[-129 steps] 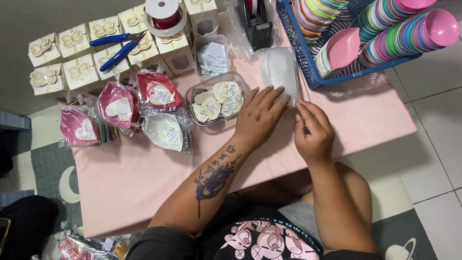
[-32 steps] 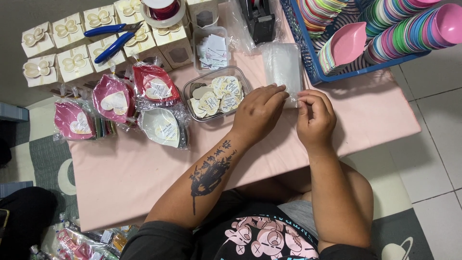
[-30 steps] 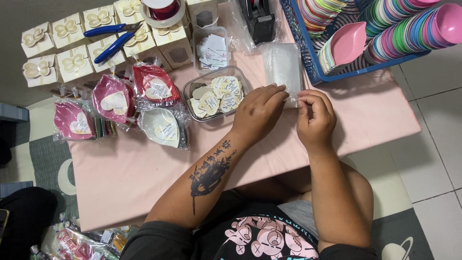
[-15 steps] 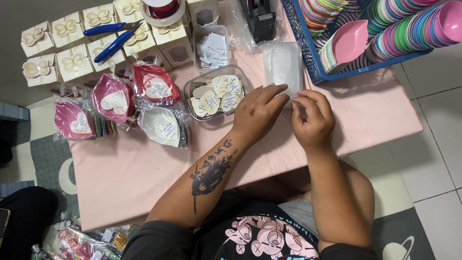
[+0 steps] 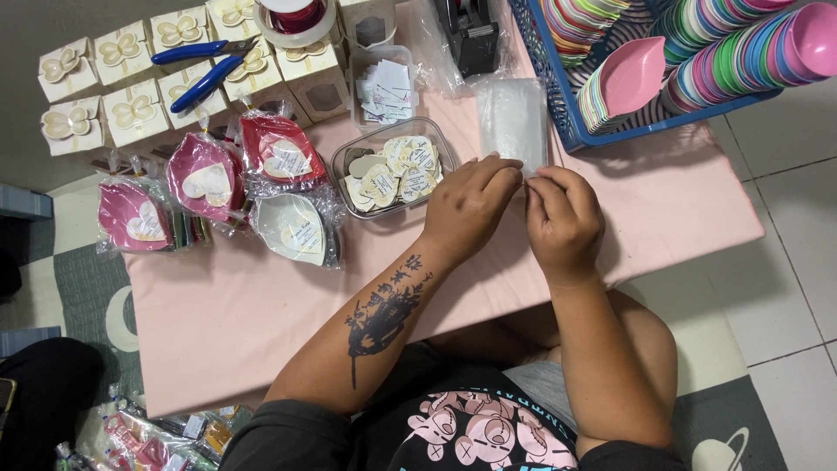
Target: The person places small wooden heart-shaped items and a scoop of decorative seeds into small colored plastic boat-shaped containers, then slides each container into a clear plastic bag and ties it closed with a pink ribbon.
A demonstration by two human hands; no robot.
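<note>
My left hand (image 5: 468,202) and my right hand (image 5: 562,218) meet over the pink table (image 5: 218,305), fingertips pinched on the near edge of a stack of clear plastic bags (image 5: 513,120). The bags lie flat just beyond my fingers. Left of my left hand sits a clear tray of heart-shaped tags (image 5: 391,167).
Wrapped leaf-shaped dishes, pink (image 5: 202,179), red (image 5: 281,148) and white (image 5: 296,228), lie at the left. Cream gift boxes (image 5: 131,112), blue pliers (image 5: 202,74), a ribbon spool (image 5: 292,16) and a tape dispenser (image 5: 471,35) stand behind. A blue basket of coloured dishes (image 5: 680,52) fills the right back.
Both hands stay at the bag stack. The fingertips of the two hands have drawn closer together on the bag's near edge. The camera view shifted slightly.
</note>
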